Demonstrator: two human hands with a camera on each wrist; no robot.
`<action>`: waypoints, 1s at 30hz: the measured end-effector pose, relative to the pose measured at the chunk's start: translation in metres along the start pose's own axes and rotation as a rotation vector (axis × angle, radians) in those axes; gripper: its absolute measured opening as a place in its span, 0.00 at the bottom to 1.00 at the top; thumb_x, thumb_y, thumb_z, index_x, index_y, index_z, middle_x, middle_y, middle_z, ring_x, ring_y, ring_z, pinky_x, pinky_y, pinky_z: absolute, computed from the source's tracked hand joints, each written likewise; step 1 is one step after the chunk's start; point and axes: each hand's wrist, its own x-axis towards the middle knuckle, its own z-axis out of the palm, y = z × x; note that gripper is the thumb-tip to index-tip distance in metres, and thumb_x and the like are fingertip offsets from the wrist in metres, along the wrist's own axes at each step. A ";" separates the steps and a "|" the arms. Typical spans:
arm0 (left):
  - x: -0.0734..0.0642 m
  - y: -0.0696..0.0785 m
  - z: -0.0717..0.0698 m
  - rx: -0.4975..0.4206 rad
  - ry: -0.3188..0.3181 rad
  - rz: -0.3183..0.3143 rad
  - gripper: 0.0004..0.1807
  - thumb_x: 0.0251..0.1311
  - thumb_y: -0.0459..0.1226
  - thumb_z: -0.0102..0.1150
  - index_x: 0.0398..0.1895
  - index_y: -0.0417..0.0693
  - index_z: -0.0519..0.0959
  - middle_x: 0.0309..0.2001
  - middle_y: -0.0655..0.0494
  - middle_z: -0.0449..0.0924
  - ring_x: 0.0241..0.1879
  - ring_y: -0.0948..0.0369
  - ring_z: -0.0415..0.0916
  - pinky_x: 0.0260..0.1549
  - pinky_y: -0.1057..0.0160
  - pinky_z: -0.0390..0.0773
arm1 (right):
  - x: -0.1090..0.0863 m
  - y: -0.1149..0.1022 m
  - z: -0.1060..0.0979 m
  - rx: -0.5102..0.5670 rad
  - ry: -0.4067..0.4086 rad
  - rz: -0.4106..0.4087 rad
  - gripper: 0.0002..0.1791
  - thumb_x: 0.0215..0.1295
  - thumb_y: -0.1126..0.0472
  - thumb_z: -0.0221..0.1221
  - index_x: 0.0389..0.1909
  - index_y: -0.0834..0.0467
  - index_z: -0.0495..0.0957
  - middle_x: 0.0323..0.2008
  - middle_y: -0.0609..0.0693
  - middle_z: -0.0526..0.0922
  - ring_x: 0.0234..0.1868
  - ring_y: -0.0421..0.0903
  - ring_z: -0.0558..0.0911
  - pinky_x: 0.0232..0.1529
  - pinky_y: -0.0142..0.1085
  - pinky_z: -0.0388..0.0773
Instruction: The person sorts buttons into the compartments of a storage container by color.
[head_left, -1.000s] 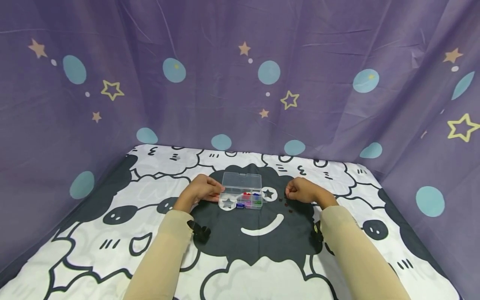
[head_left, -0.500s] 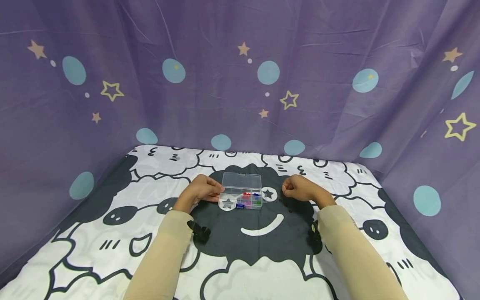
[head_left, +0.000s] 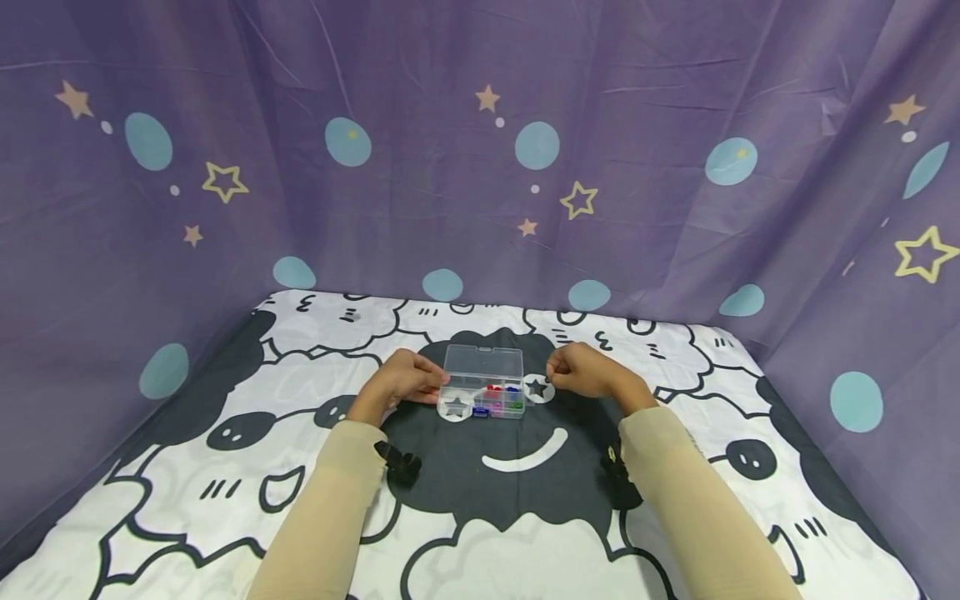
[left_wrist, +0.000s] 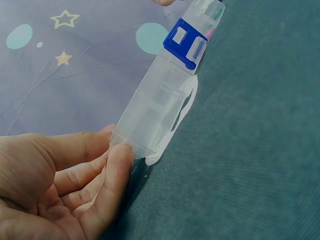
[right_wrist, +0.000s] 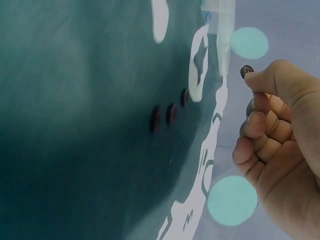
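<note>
A clear plastic compartment box (head_left: 483,402) with its lid (head_left: 483,361) raised stands on the dark part of the cloth. Small red, blue, pink and green pieces (head_left: 494,390) lie in its right-hand compartments. My left hand (head_left: 406,377) holds the box's left end; in the left wrist view, thumb and fingers pinch that corner near the blue latch (left_wrist: 186,44). To the right of the box, my right hand (head_left: 587,370) is raised above the cloth. Its thumb and forefinger pinch a small brown button (right_wrist: 247,71), seen clearly in the right wrist view.
Three dark buttons (right_wrist: 172,114) lie in a row on the cloth in the right wrist view. The cloth (head_left: 517,500) has a black-and-white cartoon print. A purple curtain (head_left: 450,208) with stars and dots surrounds the back and sides.
My right hand has lifted off the cloth beside the loose buttons and moved left toward the box, carrying a button. The left hand and the box have stayed in place.
</note>
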 end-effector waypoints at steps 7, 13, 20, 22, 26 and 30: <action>-0.001 0.000 0.000 0.006 -0.006 0.009 0.10 0.66 0.29 0.66 0.47 0.31 0.85 0.36 0.43 0.83 0.25 0.60 0.85 0.31 0.62 0.90 | 0.008 -0.010 0.007 0.053 0.020 -0.009 0.06 0.69 0.70 0.59 0.33 0.59 0.80 0.17 0.41 0.68 0.19 0.37 0.64 0.25 0.30 0.65; -0.002 0.000 0.000 0.007 -0.007 0.008 0.09 0.66 0.28 0.66 0.46 0.31 0.85 0.37 0.42 0.83 0.26 0.60 0.85 0.32 0.62 0.90 | 0.015 -0.017 0.013 0.081 0.008 -0.017 0.07 0.71 0.69 0.57 0.34 0.59 0.81 0.18 0.42 0.70 0.19 0.37 0.65 0.25 0.30 0.65; -0.002 0.000 0.000 0.009 -0.003 0.008 0.09 0.66 0.28 0.65 0.46 0.31 0.85 0.37 0.42 0.84 0.25 0.60 0.85 0.32 0.62 0.90 | 0.023 -0.027 0.015 0.089 -0.003 -0.005 0.06 0.71 0.68 0.57 0.35 0.61 0.82 0.19 0.43 0.72 0.20 0.38 0.66 0.25 0.31 0.67; -0.002 0.000 0.000 0.015 0.002 0.005 0.09 0.66 0.28 0.65 0.46 0.32 0.86 0.37 0.42 0.84 0.26 0.60 0.85 0.32 0.62 0.90 | 0.025 -0.030 0.016 0.099 -0.015 -0.012 0.06 0.72 0.69 0.57 0.36 0.63 0.82 0.19 0.43 0.73 0.20 0.38 0.67 0.24 0.31 0.67; -0.002 0.000 0.001 0.032 0.014 0.004 0.08 0.66 0.28 0.65 0.45 0.33 0.86 0.37 0.42 0.84 0.26 0.59 0.85 0.31 0.62 0.90 | 0.029 -0.034 0.018 0.120 -0.031 -0.027 0.08 0.74 0.68 0.56 0.39 0.66 0.83 0.20 0.44 0.74 0.19 0.38 0.66 0.23 0.30 0.67; -0.003 0.001 0.001 0.032 0.016 0.003 0.08 0.66 0.28 0.66 0.45 0.33 0.86 0.36 0.42 0.84 0.25 0.60 0.85 0.31 0.62 0.90 | 0.032 -0.038 0.020 0.143 -0.038 -0.020 0.09 0.74 0.67 0.56 0.39 0.66 0.83 0.20 0.44 0.74 0.18 0.38 0.65 0.22 0.31 0.66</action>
